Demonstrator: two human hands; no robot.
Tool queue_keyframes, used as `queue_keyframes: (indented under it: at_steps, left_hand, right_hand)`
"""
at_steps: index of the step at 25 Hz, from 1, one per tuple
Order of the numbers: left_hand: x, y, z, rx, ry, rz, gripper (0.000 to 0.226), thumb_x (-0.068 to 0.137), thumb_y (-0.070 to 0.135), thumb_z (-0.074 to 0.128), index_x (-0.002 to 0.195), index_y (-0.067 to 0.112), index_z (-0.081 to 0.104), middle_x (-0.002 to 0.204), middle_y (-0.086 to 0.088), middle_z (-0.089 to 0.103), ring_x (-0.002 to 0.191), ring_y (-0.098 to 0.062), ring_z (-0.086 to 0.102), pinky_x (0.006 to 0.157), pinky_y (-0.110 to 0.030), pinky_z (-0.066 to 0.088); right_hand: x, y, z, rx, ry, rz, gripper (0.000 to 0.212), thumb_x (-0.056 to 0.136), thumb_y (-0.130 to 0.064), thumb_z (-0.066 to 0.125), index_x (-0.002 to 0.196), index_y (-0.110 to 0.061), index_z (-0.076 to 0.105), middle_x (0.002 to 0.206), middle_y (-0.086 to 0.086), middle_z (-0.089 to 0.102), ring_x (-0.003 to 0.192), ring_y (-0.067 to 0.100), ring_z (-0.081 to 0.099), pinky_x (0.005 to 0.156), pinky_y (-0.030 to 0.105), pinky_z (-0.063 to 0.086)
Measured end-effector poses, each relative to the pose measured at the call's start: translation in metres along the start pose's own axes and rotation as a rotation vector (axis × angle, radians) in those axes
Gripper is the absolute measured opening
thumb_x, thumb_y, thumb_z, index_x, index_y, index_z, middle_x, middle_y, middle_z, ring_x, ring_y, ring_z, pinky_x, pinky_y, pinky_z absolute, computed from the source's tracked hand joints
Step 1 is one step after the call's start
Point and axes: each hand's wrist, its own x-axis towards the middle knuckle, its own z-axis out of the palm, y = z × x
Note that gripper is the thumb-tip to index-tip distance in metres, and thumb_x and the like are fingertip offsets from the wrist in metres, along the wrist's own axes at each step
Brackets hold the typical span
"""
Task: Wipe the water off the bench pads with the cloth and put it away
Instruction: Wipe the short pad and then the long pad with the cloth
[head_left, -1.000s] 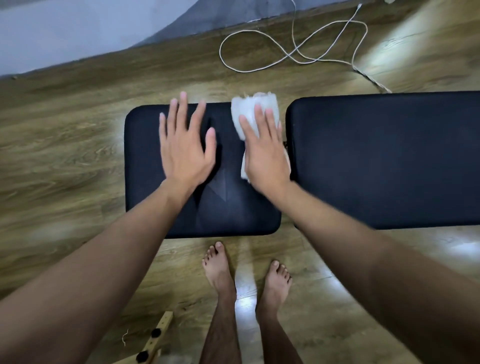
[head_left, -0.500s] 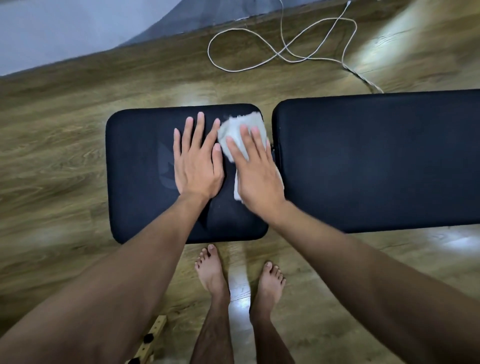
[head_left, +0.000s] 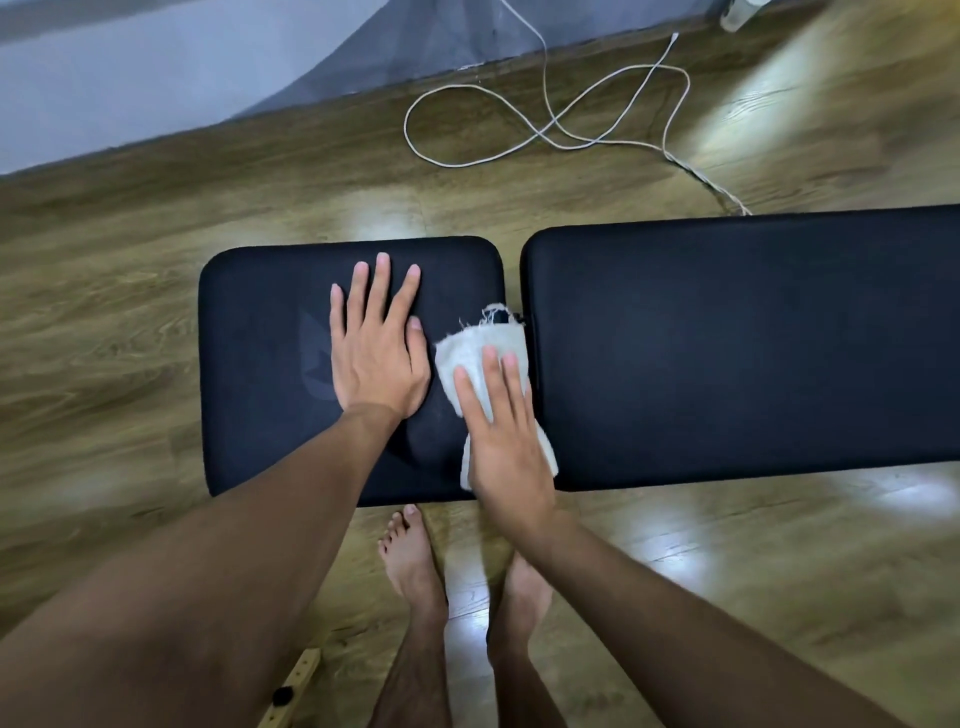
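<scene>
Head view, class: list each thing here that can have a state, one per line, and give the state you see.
left hand: flat, fingers straight, resting on the small bench pad
right hand: flat, fingers straight, pressing the cloth
cloth: crumpled under the right hand, at the small pad's right edge by the gap
large bench pad: bare, untouched
white cable: loosely looped on the floor
water: cannot tell
</scene>
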Motion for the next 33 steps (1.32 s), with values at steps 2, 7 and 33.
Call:
queue_keyframes:
  at_steps: [2,7,33]
  left_hand:
    - [0.0,0.002,0.0,0.001,-0.007,0.0,0.057,0.1,0.03,0.029,0.157,0.029,0.032,0.168,-0.003,0.022,0.156,-0.023,0.013,0.127,-0.047,0.008]
    - [-0.002,0.008,-0.001,0.021,0.013,0.006,0.056,0.102,0.03,0.028,0.157,0.02,0.034,0.167,-0.011,0.021,0.156,-0.029,0.015,0.127,-0.05,0.009]
    - [0.005,0.062,0.027,0.074,0.019,0.047,0.065,0.097,0.041,0.037,0.16,0.028,0.024,0.169,-0.007,0.013,0.157,-0.025,0.008,0.127,-0.049,0.006]
  right_hand:
    - [-0.017,0.003,-0.001,0.019,0.009,-0.013,0.086,0.079,0.018,0.051,0.156,-0.013,0.028,0.165,0.015,0.006,0.154,0.035,0.004,0.119,0.054,0.028]
    - [-0.009,0.039,-0.037,0.033,0.182,-0.07,0.065,0.089,0.01,0.047,0.151,-0.009,0.038,0.159,0.024,0.026,0.151,0.037,0.018,0.112,0.054,0.038]
    - [0.004,0.086,-0.051,-0.133,0.101,0.087,0.061,0.098,-0.011,0.05,0.156,-0.018,0.03,0.164,0.015,0.018,0.154,0.031,0.01,0.123,0.052,0.02]
